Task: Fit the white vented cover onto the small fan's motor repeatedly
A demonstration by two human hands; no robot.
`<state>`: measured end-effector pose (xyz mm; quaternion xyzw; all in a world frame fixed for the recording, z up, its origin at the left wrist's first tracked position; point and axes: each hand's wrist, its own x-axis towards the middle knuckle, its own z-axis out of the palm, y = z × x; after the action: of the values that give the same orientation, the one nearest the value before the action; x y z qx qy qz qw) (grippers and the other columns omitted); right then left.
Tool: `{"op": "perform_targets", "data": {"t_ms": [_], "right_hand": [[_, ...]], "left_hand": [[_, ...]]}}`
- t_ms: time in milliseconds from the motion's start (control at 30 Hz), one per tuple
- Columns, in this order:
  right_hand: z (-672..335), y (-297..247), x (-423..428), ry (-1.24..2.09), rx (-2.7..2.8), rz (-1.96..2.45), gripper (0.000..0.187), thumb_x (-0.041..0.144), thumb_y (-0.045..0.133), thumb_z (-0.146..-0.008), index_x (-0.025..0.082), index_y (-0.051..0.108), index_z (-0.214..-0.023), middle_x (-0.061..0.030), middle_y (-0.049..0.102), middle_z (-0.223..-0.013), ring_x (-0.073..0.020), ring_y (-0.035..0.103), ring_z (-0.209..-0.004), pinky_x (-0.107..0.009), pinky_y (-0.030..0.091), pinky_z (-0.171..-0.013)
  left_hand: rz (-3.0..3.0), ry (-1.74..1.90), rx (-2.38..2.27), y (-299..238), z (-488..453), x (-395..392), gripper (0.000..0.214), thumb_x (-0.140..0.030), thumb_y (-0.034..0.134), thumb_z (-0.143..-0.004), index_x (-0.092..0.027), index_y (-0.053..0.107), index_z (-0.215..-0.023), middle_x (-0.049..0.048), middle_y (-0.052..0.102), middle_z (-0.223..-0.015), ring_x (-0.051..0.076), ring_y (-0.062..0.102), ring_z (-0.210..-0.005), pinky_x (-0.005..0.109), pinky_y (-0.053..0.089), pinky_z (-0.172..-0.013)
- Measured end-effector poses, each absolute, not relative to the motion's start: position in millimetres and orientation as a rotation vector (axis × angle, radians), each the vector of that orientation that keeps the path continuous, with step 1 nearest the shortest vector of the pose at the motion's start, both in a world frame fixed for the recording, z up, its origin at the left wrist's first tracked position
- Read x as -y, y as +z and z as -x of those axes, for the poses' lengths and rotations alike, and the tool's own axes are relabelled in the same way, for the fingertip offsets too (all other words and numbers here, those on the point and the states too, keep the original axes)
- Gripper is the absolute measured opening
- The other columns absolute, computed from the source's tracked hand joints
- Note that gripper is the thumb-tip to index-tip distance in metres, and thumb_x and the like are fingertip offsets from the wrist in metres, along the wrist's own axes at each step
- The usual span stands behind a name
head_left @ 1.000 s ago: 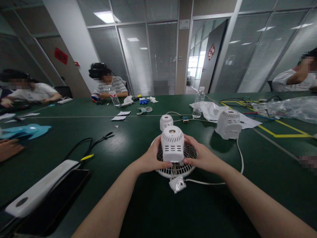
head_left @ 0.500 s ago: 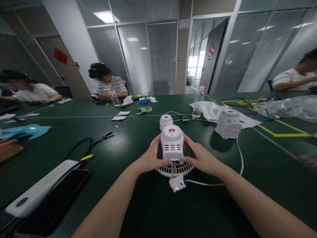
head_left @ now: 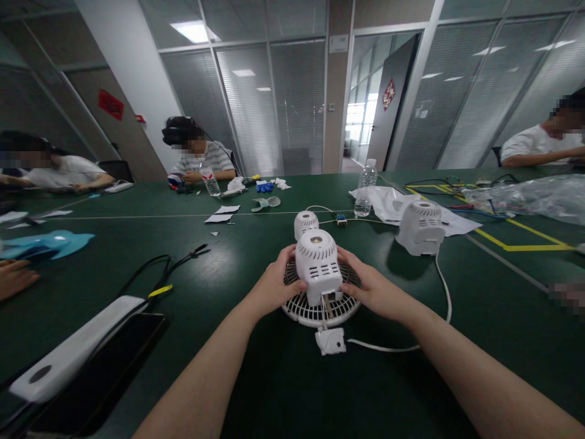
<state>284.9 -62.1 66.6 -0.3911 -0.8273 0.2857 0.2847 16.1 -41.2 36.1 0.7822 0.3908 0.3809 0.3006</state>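
Between my hands a white fan motor housing stands on a round white fan grille. My left hand grips the housing from the left, its thumb against the lower side. From the right, my right hand curls round the housing, thumb near its lower edge; the other fingertips are partly hidden behind it. A small white plastic piece lies at the grille's near edge, with a white cable running off right. Just behind is a second, smaller-looking white housing.
Another white housing stands on the right beside a clear bottle and white plastic sheeting. At left lie a white power bank-like bar, a phone and black cables. Other people sit around the table.
The housing has turned a little between my hands, its lower front swinging to the right. The small white piece and its cable shifted slightly right. My left thumb moved up and left.
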Motion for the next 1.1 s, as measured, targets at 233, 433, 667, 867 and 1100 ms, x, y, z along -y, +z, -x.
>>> {"op": "perform_targets", "data": {"t_ms": [233, 433, 667, 867, 1100], "right_hand": [[-289, 57, 59, 0.531, 2.179, 0.927, 0.057, 0.036, 0.054, -0.093, 0.028, 0.036, -0.146, -0.0093, 0.044, -0.150, -0.0305, 0.043, -0.137, -0.057, 0.034, -0.113], [-279, 66, 74, 0.326, 2.118, 0.948, 0.071, 0.050, 0.061, -0.087, 0.026, 0.031, -0.146, -0.0139, 0.050, -0.137, -0.0316, 0.056, -0.118, -0.055, 0.047, -0.100], [-261, 72, 92, 0.272, 2.205, 1.201, 0.109, 0.051, 0.079, -0.068, 0.028, 0.014, -0.153, -0.0151, 0.042, -0.144, -0.0380, 0.056, -0.116, -0.060, 0.049, -0.094], [-270, 71, 81, 0.381, 2.212, 1.186, 0.093, 0.040, 0.068, -0.078, 0.031, 0.014, -0.153, -0.0129, 0.039, -0.149, -0.0382, 0.051, -0.126, -0.060, 0.044, -0.103], [-285, 69, 63, 0.463, 2.139, 1.257, 0.075, 0.028, 0.057, -0.084, 0.029, 0.025, -0.152, -0.0092, 0.037, -0.154, -0.0342, 0.041, -0.137, -0.058, 0.034, -0.113]], "left_hand": [[-2.077, 1.191, -1.175, 42, -16, 43, 0.051, -0.057, 0.034, -0.099, -0.021, 0.054, -0.129, 0.0097, 0.069, -0.116, 0.026, 0.065, -0.106, 0.039, 0.049, -0.093], [-2.068, 1.272, -1.382, 46, -20, 44, 0.038, -0.043, 0.036, -0.101, -0.021, 0.063, -0.114, 0.0050, 0.073, -0.099, 0.021, 0.068, -0.086, 0.031, 0.053, -0.076], [-2.061, 1.357, -1.463, 40, -20, 40, 0.023, -0.030, 0.049, -0.095, -0.024, 0.063, -0.112, 0.0043, 0.071, -0.101, 0.019, 0.068, -0.081, 0.031, 0.055, -0.072], [-1.919, 1.296, -1.409, 42, -22, 45, 0.028, -0.038, 0.047, -0.095, -0.023, 0.061, -0.115, 0.0045, 0.068, -0.101, 0.013, 0.063, -0.058, 0.024, 0.049, -0.046], [-2.031, 1.371, -1.346, 41, -23, 42, 0.029, -0.031, 0.052, -0.092, -0.021, 0.059, -0.118, 0.0073, 0.066, -0.110, 0.018, 0.066, -0.080, 0.030, 0.055, -0.067]]}}
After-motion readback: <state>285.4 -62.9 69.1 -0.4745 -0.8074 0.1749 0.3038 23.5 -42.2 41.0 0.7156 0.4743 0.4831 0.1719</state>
